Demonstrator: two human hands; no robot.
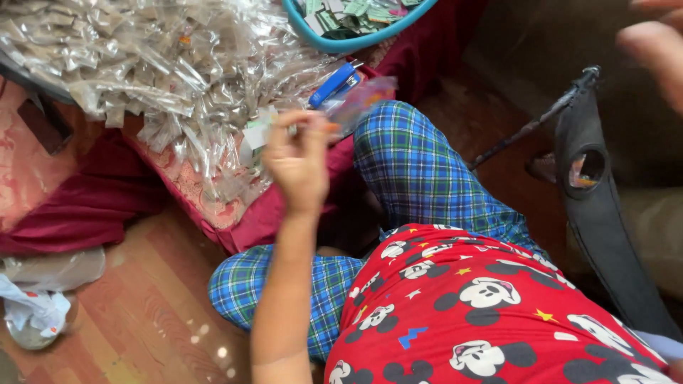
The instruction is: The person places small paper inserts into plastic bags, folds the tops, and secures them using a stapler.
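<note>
One left hand [299,160] raised, pinching clear packet [356,103] | right hand [658,46] blurred, grip unclear

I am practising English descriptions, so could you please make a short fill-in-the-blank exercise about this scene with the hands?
1. The left hand holds a small clear ____ with colourful contents.
2. A stapler of ____ colour lies beside the pile of clear packets.
3. The basin of folded papers has a ____ rim.
4. The right hand is blurred at the picture's upper ____ corner.

Missing words: packet; blue; teal; right
</note>
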